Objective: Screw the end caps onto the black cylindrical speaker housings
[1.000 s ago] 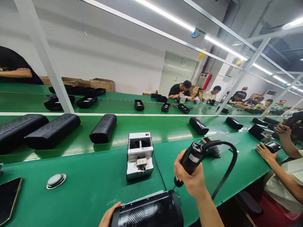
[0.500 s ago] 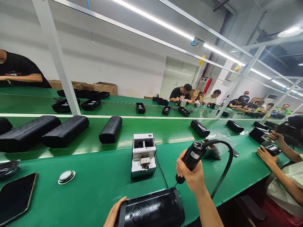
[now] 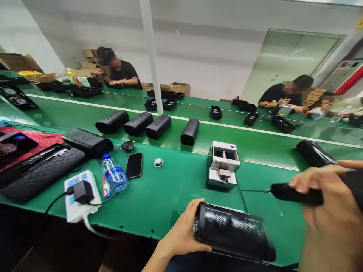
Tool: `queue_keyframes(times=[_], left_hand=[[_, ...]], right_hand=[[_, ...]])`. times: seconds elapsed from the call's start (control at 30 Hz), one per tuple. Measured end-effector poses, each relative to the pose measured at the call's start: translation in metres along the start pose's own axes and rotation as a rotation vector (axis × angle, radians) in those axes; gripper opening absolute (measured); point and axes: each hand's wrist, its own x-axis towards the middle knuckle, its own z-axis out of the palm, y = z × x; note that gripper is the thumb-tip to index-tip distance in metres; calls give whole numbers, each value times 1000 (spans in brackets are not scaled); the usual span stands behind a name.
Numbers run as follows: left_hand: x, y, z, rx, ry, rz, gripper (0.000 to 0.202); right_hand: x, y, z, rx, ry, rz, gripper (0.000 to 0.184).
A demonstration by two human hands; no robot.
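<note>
My left hand (image 3: 184, 230) grips the near-left end of a glossy black speaker housing (image 3: 235, 230) with two perforated grille patches, at the front of the green bench. At the right, my right hand (image 3: 331, 189), smeared by motion, is wrapped round a black electric screwdriver (image 3: 295, 192). Its long thin bit points left, and something small, perhaps a screw, seems to sit near the bit's base; I cannot make it out. The bit's tip lies just right of a white and black screw feeder (image 3: 224, 166), apart from it as far as I can tell.
Several black housings (image 3: 159, 126) stand on the conveyor belt behind the bench. Left of the feeder lie a round metal part (image 3: 158, 162), a phone (image 3: 134, 165), a water bottle (image 3: 115, 173) and a power strip (image 3: 82, 196) with cables. Two co-workers (image 3: 124, 73) sit across.
My right hand has lifted the screwdriver off the housing's end and swung it right, its bit now sideways near the feeder. My left hand keeps hold of the housing. The view has turned left.
</note>
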Motion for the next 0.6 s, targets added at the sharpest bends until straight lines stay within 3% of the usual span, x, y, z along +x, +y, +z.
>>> queue_keyframes(times=[0.1,0.23,0.43,0.6], left_hand=[[0,0,1,2,15,30,135],[0,3,1,-16,12,52,132],[1,5,0,-32,18,59,132],[0,6,-1,-37,29,99,131]], right_hand=[[-7,22,36,136,-104,-5,19],[-16,51,66,66,-196,46,23],[-16,63,87,-6,-186,120,25],[-17,61,87,4,-203,148,25]])
